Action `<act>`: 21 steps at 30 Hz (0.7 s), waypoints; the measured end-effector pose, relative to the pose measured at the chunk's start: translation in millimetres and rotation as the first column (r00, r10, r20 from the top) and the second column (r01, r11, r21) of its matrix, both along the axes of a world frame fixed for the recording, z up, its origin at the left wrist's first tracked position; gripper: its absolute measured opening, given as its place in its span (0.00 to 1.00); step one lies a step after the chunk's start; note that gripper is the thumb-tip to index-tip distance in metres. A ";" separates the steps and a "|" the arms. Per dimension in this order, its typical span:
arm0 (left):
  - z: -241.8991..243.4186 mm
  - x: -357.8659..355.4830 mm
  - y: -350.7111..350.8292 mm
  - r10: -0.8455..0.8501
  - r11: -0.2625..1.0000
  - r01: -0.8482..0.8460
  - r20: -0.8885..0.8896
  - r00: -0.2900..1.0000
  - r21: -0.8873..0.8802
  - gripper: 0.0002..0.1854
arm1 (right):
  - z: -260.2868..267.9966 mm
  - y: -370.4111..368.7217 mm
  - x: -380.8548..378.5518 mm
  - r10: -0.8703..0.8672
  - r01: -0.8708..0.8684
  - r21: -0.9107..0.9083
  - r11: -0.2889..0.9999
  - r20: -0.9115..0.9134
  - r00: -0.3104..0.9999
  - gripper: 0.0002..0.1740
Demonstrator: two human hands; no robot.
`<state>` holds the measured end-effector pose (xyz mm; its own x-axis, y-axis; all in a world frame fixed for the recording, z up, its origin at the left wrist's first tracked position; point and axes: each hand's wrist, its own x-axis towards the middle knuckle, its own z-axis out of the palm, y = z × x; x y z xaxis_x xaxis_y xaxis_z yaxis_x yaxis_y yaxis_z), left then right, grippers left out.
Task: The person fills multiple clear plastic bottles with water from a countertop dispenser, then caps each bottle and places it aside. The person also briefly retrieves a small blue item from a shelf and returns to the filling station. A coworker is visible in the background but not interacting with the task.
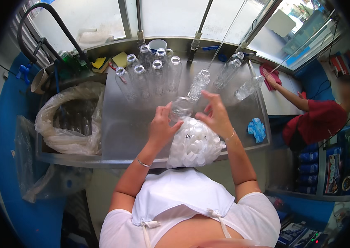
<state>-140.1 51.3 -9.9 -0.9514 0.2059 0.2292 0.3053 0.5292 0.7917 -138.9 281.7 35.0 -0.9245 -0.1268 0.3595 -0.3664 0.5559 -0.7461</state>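
Note:
My left hand (pixel 161 124) grips a clear plastic bottle (pixel 181 108), seen nearly end-on and blurred, above the steel counter. To its right is my right hand (pixel 216 117), fingers curved and apart, with nothing visible in it. Below both hands, a clear plastic bag of white bottle caps (pixel 195 145) rests at the counter's front edge. Just beyond my hands, an open ribbed bottle (pixel 199 82) stands with a thin tube at its mouth. A group of open clear bottles (pixel 157 79) stands behind and to the left.
At left, a sink basin holds a plastic bag (pixel 46 124) with bottles inside, under a black hose tap (pixel 51 9). More ribbed bottles (pixel 227 73) stand right; blue packets (pixel 256 130) lie near the counter's right end. A co-worker in a red shirt (pixel 320 119) touches a red cloth (pixel 269 74).

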 end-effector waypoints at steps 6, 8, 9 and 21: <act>8.4 7.8 31.8 -0.156 0.981 0.165 -0.097 0.983 0.101 0.40 | -0.2 10.9 2.7 -0.229 0.228 0.027 0.973 0.037 0.973 0.37; 3.1 12.1 29.8 -0.166 0.979 0.183 -0.164 0.972 0.094 0.37 | -22.4 47.5 -17.7 -0.478 0.474 -0.079 0.877 -0.035 0.878 0.37; -0.6 14.0 26.9 -0.177 0.981 0.186 -0.148 0.973 0.047 0.35 | -35.8 67.7 -29.5 -0.569 0.569 -0.018 0.822 -0.004 0.822 0.38; -21.5 46.5 -7.4 -0.209 0.977 0.201 0.136 0.968 0.075 0.22 | -102.9 91.7 -78.4 -0.769 0.752 -0.165 0.638 -0.084 0.634 0.36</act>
<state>-93.6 44.0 -31.4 -0.9140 0.3900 0.1122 0.2841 0.4175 0.8631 -217.2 373.4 -67.9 -0.6164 0.6450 0.4517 0.0518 0.6056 -0.7941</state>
